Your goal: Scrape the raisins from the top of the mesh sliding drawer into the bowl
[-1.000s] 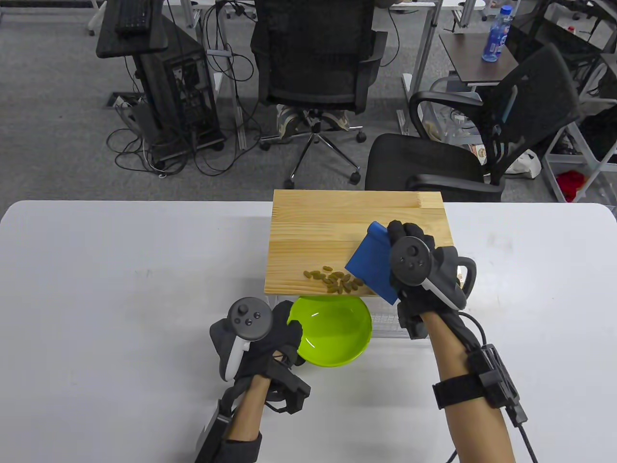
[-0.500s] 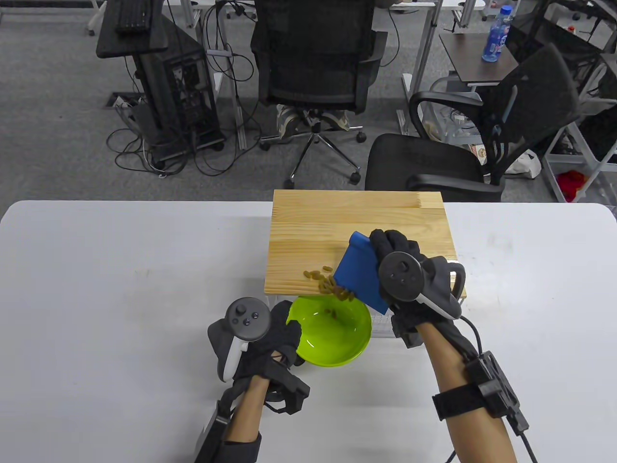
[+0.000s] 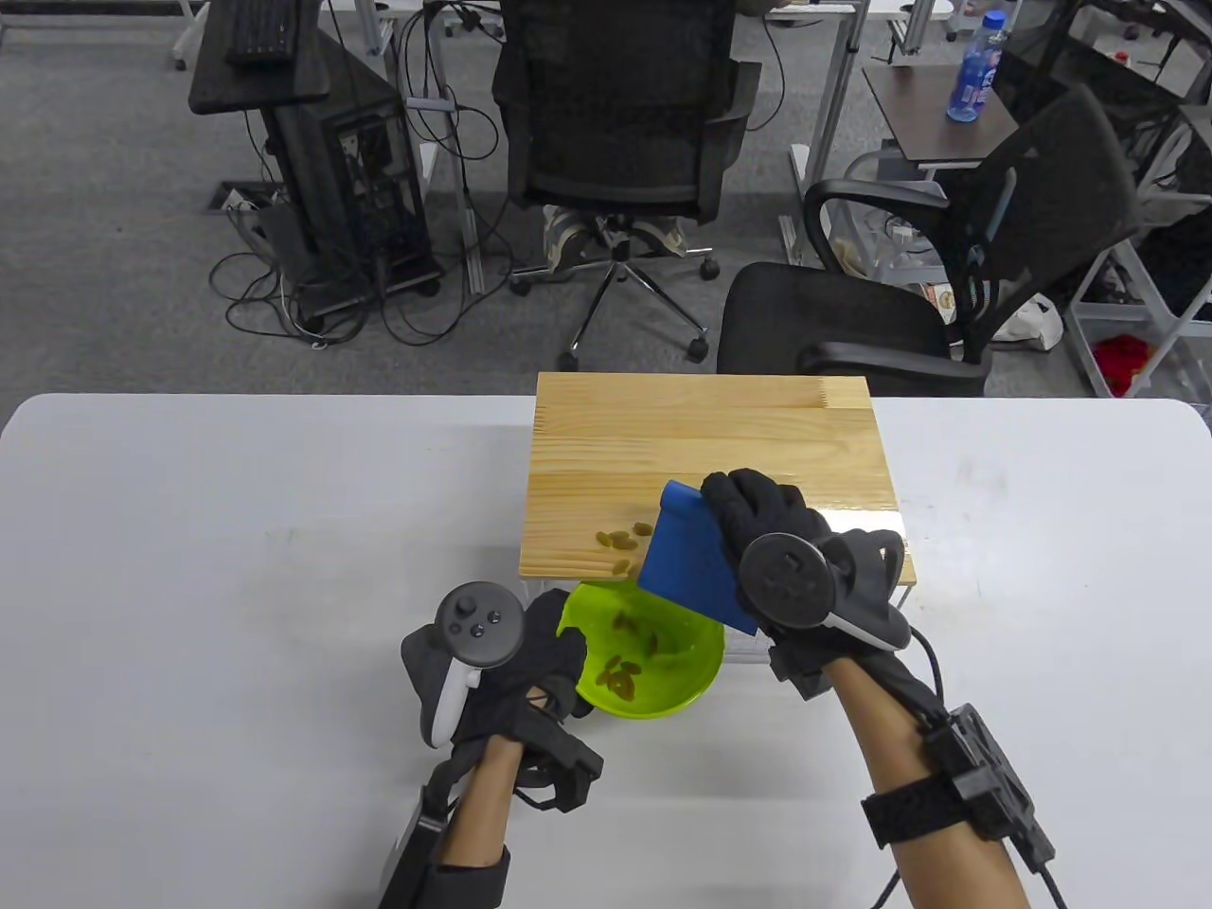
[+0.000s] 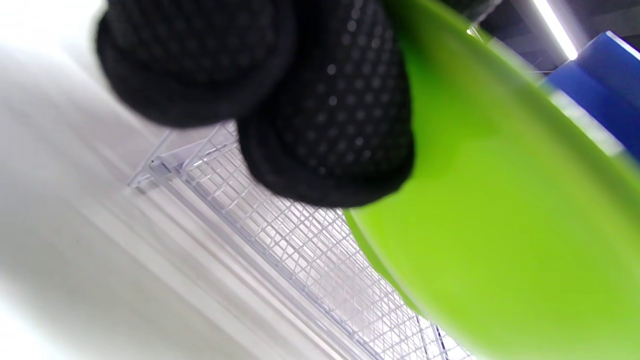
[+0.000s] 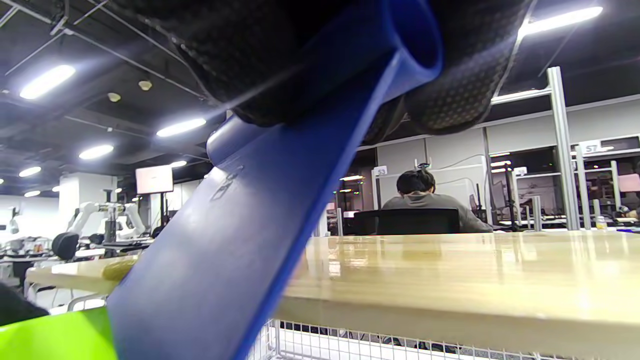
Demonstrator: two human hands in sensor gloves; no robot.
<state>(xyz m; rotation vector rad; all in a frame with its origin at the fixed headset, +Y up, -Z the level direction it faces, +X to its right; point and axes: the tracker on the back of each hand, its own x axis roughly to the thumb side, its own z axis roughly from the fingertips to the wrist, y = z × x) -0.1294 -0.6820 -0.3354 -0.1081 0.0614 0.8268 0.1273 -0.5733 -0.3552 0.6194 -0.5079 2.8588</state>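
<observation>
A wooden board (image 3: 701, 445) tops the white mesh drawer (image 4: 280, 235). My right hand (image 3: 757, 516) grips a blue scraper (image 3: 686, 559) whose lower edge hangs past the board's front edge over the green bowl (image 3: 696, 677). A few raisins (image 3: 615, 540) lie on the board left of the scraper. Several raisins (image 3: 625, 674) lie inside the bowl. My left hand (image 3: 544, 653) grips the bowl's left rim, its fingers (image 4: 325, 115) curled over the bowl (image 4: 500, 210). The right wrist view shows the scraper (image 5: 240, 240) slanting down before the board (image 5: 475, 280).
The white table (image 3: 237, 568) stretches wide to the left and right of the board. Beyond its far edge stand office chairs (image 3: 615, 123), a computer tower and cables. A seated person (image 5: 430, 200) shows in the right wrist view.
My right hand swept the scraper left and toward me across the board's front edge. Most of the raisin pile dropped off into the bowl. My left hand kept hold of the bowl.
</observation>
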